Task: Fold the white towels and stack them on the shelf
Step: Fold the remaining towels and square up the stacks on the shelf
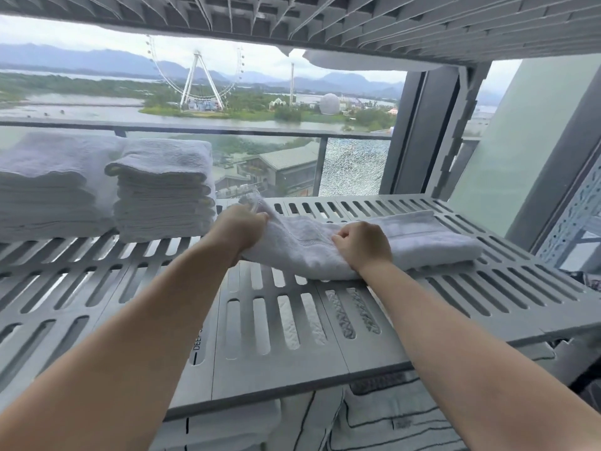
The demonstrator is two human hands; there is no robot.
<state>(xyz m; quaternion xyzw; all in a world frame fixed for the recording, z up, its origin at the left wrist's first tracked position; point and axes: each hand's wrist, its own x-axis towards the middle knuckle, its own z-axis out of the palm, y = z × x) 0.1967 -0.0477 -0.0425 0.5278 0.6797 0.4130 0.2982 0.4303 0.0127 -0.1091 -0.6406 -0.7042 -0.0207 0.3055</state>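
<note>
A white towel (419, 237) lies partly folded on the grey slotted shelf (266, 320), stretching from the middle to the right. My left hand (239, 227) grips its left end and lifts that end off the shelf. My right hand (362, 244) grips the towel's middle near its front edge, fingers curled into the cloth. Two stacks of folded white towels stand at the left: a taller stack (164, 190) beside my left hand and a wider stack (48, 187) at the far left.
Another slotted shelf (325, 24) hangs close overhead with a white towel (367, 61) on it. A grey upright post (455, 131) stands at the back right. Behind is a window with a balcony rail (227, 130). Striped fabric (390, 418) lies below the shelf.
</note>
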